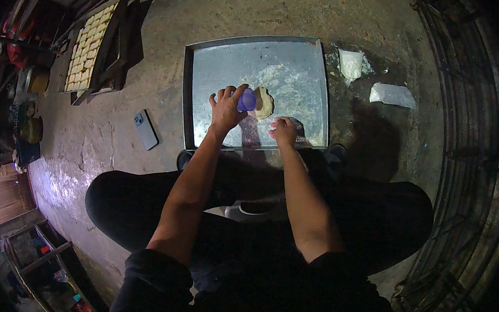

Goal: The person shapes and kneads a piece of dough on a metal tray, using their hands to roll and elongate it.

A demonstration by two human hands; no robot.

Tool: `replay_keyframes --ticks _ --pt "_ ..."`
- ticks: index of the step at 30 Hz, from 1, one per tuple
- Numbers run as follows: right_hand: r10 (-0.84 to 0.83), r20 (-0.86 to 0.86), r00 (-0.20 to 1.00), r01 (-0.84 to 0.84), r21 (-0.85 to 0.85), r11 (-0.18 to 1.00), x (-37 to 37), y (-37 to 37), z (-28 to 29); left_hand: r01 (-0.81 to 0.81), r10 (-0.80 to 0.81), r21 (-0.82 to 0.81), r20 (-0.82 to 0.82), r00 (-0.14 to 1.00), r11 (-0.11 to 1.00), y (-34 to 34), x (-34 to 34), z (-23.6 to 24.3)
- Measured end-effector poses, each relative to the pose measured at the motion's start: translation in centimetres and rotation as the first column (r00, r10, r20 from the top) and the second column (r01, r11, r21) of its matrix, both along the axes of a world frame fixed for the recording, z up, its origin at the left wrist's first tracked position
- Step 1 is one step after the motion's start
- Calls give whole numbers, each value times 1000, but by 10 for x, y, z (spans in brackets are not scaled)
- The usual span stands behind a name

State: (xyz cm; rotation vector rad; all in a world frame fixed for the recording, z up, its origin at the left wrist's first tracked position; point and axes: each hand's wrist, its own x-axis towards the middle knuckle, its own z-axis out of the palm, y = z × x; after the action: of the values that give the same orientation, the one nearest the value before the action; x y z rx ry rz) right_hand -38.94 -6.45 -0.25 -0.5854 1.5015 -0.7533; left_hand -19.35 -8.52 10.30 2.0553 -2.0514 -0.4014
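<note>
A shallow metal tray [216,59] dusted with white powder lies on the floor in front of me. My left hand [228,108] grips a purple cup [247,100] by its side, tilted over the tray. Just right of the cup rests a flattened piece of pale dough [263,103]. My right hand [284,130] is a little to the right and nearer to me, its fingers curled together. Whatever those fingers may hold is too small to make out.
Two clear bags of white powder, one upright-looking bag [350,65] and one lying flat [392,95], sit right of the tray. A grey phone [146,129] lies to the left. Farther left leans a tray of pale dough pieces [89,46]. Metal racks [467,144] line the right side.
</note>
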Motion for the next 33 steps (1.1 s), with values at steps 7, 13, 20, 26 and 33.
replay_keyframes --ticks 7,13,20,26,33 --pt "-63 3 998 63 -22 998 1 1 0 4 -4 -24 -3 1000 1000 -1 -4 2" --pt "-72 11 997 72 -25 997 1 1 0 -7 7 -15 1 1000 1000 -1 -1 -2" --pt "-43 -258 965 -22 -245 969 -2 -10 -80 -360 287 -140 -376 881 922 -5 21 2" --pt "-133 -351 927 -12 -382 924 33 -4 -54 -819 360 -181 -832 422 544 10 129 -16" --pt "154 -575 804 -342 -234 910 23 -20 -19 -991 621 -45 -775 114 125 57 216 -48"
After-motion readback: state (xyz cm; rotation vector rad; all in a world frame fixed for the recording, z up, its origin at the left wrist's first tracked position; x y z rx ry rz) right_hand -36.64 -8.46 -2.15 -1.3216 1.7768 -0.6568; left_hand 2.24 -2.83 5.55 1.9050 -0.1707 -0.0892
